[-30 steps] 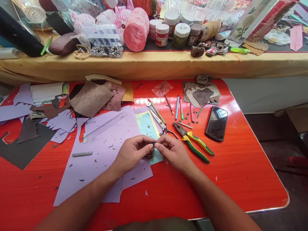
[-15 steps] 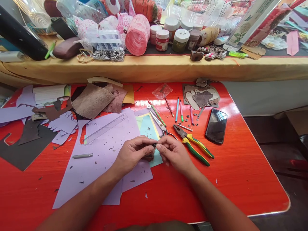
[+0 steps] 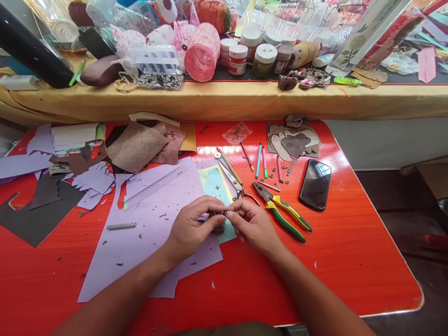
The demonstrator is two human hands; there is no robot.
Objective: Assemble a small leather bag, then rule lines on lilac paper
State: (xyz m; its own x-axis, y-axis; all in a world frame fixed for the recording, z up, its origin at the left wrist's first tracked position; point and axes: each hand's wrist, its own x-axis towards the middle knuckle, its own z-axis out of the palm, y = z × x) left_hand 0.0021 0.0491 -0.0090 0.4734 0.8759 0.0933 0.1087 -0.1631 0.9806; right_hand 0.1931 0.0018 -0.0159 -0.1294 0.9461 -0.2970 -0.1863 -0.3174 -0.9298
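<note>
Over the edge of the purple paper, my left hand (image 3: 192, 225) and my right hand (image 3: 252, 225) meet fingertip to fingertip. Both are closed in a pinch around a small dark piece (image 3: 224, 213), too small and covered to name. Below the left fingers a bit of brown leather (image 3: 219, 228) shows; most of it is hidden by that hand, which appears to grip it. Just right of my right hand lie pliers (image 3: 280, 207) with green and yellow handles. Scissors (image 3: 231, 176) rest beyond the fingertips, on the papers.
Purple paper (image 3: 140, 261) with dark scraps carries a clear ruler (image 3: 156, 186) and a grey cutter (image 3: 121, 226). Leather pieces (image 3: 136, 144) lie at the back left, pens (image 3: 259, 161) and small dark rings (image 3: 271, 175) behind the pliers. A phone (image 3: 315, 184) lies right; jars (image 3: 265, 59) line the shelf.
The view has shifted slightly. Both hands stay together in the same pinch, with only a small movement of the fingers around the dark piece.
</note>
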